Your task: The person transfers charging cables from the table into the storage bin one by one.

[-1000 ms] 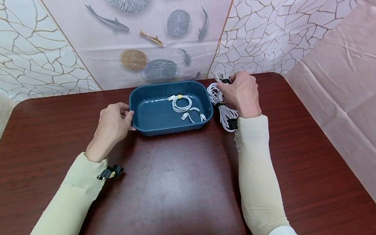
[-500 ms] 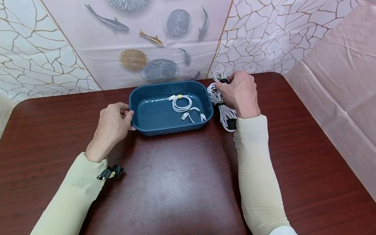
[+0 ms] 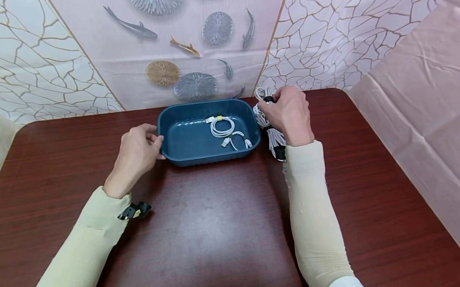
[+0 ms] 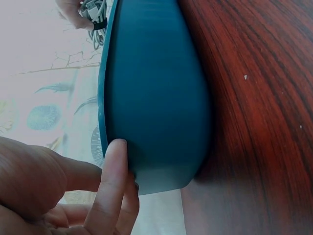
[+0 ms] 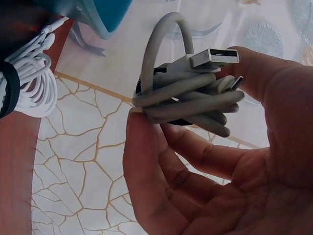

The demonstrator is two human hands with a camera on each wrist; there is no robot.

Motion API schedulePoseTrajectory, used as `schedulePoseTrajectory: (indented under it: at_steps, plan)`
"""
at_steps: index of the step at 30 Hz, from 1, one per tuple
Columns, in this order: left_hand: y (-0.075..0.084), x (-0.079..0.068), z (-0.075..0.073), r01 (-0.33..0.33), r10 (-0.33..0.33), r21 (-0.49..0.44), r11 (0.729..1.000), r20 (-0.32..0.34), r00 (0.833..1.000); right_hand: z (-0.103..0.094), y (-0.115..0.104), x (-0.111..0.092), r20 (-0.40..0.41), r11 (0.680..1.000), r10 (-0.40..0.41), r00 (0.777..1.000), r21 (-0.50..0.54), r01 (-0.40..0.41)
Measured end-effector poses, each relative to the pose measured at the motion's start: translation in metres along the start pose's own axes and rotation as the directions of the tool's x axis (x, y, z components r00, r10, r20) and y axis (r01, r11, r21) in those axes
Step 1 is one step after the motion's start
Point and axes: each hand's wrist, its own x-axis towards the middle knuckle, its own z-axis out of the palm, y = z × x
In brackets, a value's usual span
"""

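Note:
A dark blue rectangular tray [image 3: 192, 159] lies near the table's back edge. My left hand [image 3: 137, 153] pinches its left end, one finger flat against the outer wall in the left wrist view. At the tray's right, my right hand [image 3: 290, 114] grips a coiled USB cable [image 5: 190, 98], white to grey, bound with a black tie; its metal plug sticks out of the bundle. Below it on the table lie more bundled white cables [image 3: 276, 139] with black ties, partly hidden by the hand and sleeve. Inside the tray are a yellow-tied coiled cable [image 3: 222, 127] and a short cable [image 3: 237, 139].
The dark red-brown wooden table [image 3: 210, 228] extends in front and to both sides. A patterned backdrop [image 3: 196, 43] with fish designs rises right behind its back edge. Pink cloth [image 3: 422, 98] hangs along the right.
My right hand has shifted slightly left toward the tray with the held cable. The left hand and the tray stay in place.

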Motion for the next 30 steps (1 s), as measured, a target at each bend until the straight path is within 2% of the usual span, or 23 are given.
schedulePoseTrajectory:
  at_steps: [23, 30]
  plan:
    - [0.0, 0.0006, 0.0001, 0.007, -0.007, -0.005, 1.0, 0.007, 1.0, 0.005, -0.0061, -0.0022, -0.017, 0.999, -0.036, 0.999, -0.018, 0.036]
    - [-0.0007, 0.0008, 0.0007, -0.009, 0.009, -0.008, 1.0, -0.001, 1.0, 0.0083, -0.0091, -0.0036, -0.026, 0.998, -0.054, 0.998, -0.019, 0.054]
